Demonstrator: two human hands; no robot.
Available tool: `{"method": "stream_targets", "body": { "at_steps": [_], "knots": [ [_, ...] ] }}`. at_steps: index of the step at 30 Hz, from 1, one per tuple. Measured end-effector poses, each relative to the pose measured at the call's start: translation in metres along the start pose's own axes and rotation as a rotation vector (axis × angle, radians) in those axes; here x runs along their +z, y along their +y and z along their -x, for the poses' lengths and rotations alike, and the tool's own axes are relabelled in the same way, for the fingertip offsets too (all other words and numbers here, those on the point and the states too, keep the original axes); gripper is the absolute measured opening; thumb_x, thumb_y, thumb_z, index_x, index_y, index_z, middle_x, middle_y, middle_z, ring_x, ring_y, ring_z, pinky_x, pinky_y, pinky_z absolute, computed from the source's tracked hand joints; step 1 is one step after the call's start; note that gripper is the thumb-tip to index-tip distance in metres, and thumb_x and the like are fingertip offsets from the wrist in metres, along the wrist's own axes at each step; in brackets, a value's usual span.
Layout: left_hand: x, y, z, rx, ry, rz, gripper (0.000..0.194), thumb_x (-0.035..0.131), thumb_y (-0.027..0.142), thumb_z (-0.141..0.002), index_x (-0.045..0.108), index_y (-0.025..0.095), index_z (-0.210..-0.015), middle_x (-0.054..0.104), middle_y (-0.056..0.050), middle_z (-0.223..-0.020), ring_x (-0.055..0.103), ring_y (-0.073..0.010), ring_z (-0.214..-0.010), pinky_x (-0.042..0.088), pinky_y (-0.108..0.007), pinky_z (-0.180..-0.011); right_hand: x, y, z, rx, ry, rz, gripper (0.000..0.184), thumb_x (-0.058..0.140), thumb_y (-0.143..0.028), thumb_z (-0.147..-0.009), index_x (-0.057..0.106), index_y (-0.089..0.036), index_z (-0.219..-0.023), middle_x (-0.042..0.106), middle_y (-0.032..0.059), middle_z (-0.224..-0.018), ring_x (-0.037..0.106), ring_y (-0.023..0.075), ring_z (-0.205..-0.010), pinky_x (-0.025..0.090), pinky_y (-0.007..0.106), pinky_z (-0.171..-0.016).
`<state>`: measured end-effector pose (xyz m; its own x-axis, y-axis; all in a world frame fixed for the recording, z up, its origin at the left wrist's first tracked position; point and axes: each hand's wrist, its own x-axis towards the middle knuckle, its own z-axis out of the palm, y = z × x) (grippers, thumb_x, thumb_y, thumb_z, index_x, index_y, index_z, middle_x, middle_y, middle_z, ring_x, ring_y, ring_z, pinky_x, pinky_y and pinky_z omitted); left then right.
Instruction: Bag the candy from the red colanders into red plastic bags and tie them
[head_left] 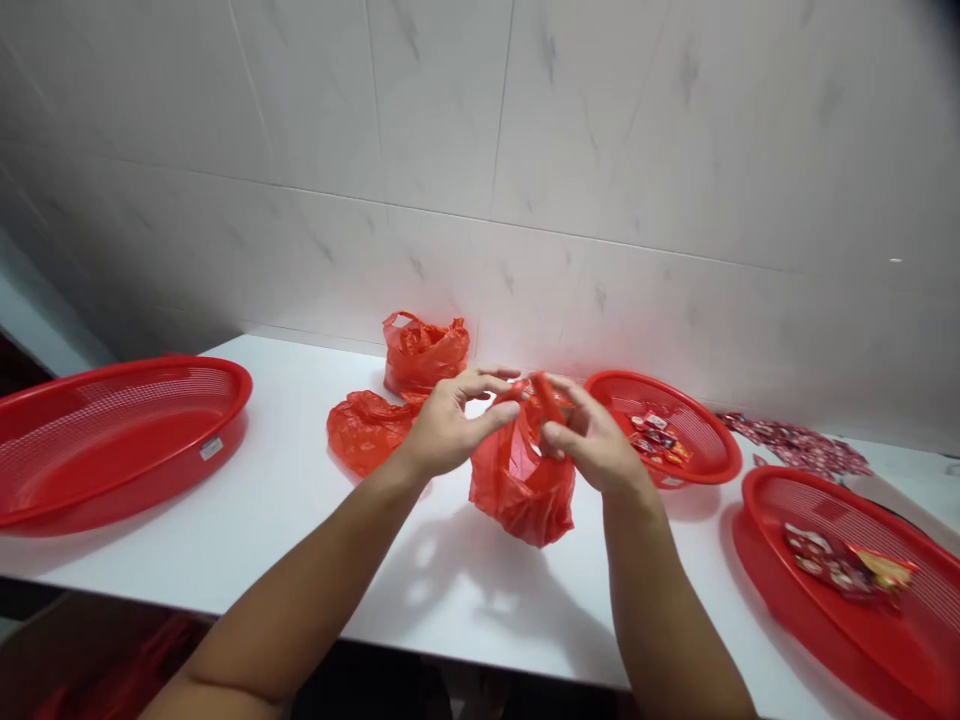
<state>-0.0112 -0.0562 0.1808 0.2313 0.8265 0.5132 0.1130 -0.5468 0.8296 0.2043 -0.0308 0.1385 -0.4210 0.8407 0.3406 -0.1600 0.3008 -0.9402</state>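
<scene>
The left hand (pixel 448 425) and right hand (pixel 600 450) each pinch a handle of the red bag (pixel 525 500), apparently raised above the tabletop (pixel 285 520). Handling these loops seems the current step, calling for a secure pinch.

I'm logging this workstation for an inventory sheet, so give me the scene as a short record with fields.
left hand: fingers on one handle of the front bag
right hand: fingers on the other handle
front bag: red plastic, between the hands; contents unclear
other bags: two, red; upright one near the wall, flatter one in front
baskets: three, red; left empty, middle and right holding packets
loose packets: pile by the wall, right side
table: white
</scene>
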Motion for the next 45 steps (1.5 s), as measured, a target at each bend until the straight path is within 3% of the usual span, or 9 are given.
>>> {"method": "stream_targets", "body": {
  "at_steps": [5, 8, 16, 21, 25, 29, 33, 39, 45],
  "knots": [
    [0.013, 0.002, -0.006, 0.01, -0.199, -0.245, 0.01, 0.075, 0.027, -0.09, 0.083, 0.028, -0.095, 0.06, -0.007, -0.15, 0.057, -0.0308, -0.139, 0.05, -0.051, -0.115, 0.015, 0.011, -0.018, 0.008, -0.173, 0.296, 0.017, 0.08, -0.027, -0.082, 0.07, -0.021, -0.094, 0.069, 0.003, -0.09, 0.062, 0.0177, -0.079, 0.05, 0.028, -0.066],
    [0.01, -0.007, -0.008, -0.023, -0.204, -0.285, 0.011, 0.072, 0.033, -0.094, 0.08, 0.027, -0.097, 0.061, -0.007, -0.15, 0.058, -0.0302, -0.139, 0.052, -0.049, -0.111, 0.011, 0.025, -0.023, 0.094, -0.22, 0.256, 0.032, 0.062, -0.043, -0.099, 0.064, -0.019, -0.078, 0.055, -0.001, -0.066, 0.05, 0.0123, -0.059, 0.042, 0.024, -0.053],
    [0.012, -0.064, 0.001, -0.164, 0.02, -0.41, 0.016, 0.07, 0.026, -0.094, 0.077, 0.022, -0.108, 0.079, -0.002, -0.09, 0.072, -0.0169, -0.079, 0.057, -0.029, -0.073, -0.005, 0.043, -0.031, 0.328, -0.277, -0.006, 0.061, 0.042, -0.078, -0.101, 0.059, -0.021, -0.117, 0.061, -0.0044, -0.056, 0.058, 0.0141, -0.042, 0.045, 0.022, -0.042],
    [0.032, -0.082, 0.009, 0.122, 0.307, -0.56, 0.015, 0.071, 0.019, -0.092, 0.082, 0.025, -0.1, 0.081, -0.001, -0.09, 0.073, -0.0178, -0.081, 0.056, -0.035, -0.083, -0.004, 0.05, -0.035, 0.327, -0.172, -0.079, 0.067, 0.042, -0.081, -0.099, 0.053, -0.024, -0.133, 0.064, -0.0053, -0.058, 0.065, 0.0176, -0.045, 0.053, 0.026, -0.046],
    [0.028, -0.077, 0.011, 0.021, 0.286, -0.442, 0.005, 0.078, 0.023, -0.087, 0.081, 0.026, -0.085, 0.077, -0.006, -0.103, 0.073, -0.0225, -0.1, 0.058, -0.04, -0.093, -0.011, 0.054, -0.038, 0.321, -0.142, -0.075, 0.068, 0.042, -0.081, -0.099, 0.058, -0.022, -0.13, 0.065, -0.0044, -0.058, 0.065, 0.016, -0.044, 0.054, 0.025, -0.05],
    [0.023, -0.07, 0.017, -0.093, 0.11, -0.193, 0.014, 0.086, 0.032, -0.082, 0.075, 0.024, -0.083, 0.064, -0.01, -0.141, 0.058, -0.0316, -0.139, 0.048, -0.049, -0.116, -0.016, 0.053, -0.038, 0.249, -0.24, -0.056, 0.055, 0.054, -0.07, -0.101, 0.07, -0.018, -0.096, 0.068, -0.0004, -0.062, 0.064, 0.0119, -0.047, 0.049, 0.022, -0.053],
    [0.032, -0.075, 0.028, -0.185, 0.059, 0.002, 0.065, 0.091, 0.025, -0.076, 0.058, 0.032, -0.131, 0.048, -0.012, -0.161, 0.062, -0.0297, -0.135, 0.057, -0.044, -0.106, -0.018, 0.051, -0.037, 0.188, -0.346, -0.083, 0.041, 0.076, -0.056, -0.093, 0.071, -0.017, -0.079, 0.066, -0.0002, -0.064, 0.061, 0.0114, -0.055, 0.049, 0.024, -0.057],
    [0.016, -0.081, 0.033, -0.405, -0.082, -0.043, 0.049, 0.075, 0.026, -0.089, 0.062, 0.025, -0.136, 0.071, -0.01, -0.124, 0.072, -0.0224, -0.101, 0.06, -0.036, -0.089, -0.02, 0.048, -0.034, -0.001, -0.339, 0.23, 0.003, 0.077, -0.019, -0.088, 0.079, -0.02, -0.09, 0.076, 0.0044, -0.092, 0.069, 0.0171, -0.086, 0.053, 0.029, -0.079],
    [0.002, -0.088, 0.036, -0.62, -0.124, 0.49, 0.049, 0.062, 0.061, -0.097, 0.067, 0.022, -0.127, 0.072, -0.005, -0.084, 0.068, -0.0185, -0.074, 0.056, -0.034, -0.073, 0.001, 0.054, -0.035, -0.304, -0.113, 0.612, 0.031, 0.05, 0.006, -0.075, 0.064, -0.021, -0.083, 0.066, 0.0021, -0.09, 0.061, 0.0149, -0.081, 0.046, 0.025, -0.072]
  ]
}}
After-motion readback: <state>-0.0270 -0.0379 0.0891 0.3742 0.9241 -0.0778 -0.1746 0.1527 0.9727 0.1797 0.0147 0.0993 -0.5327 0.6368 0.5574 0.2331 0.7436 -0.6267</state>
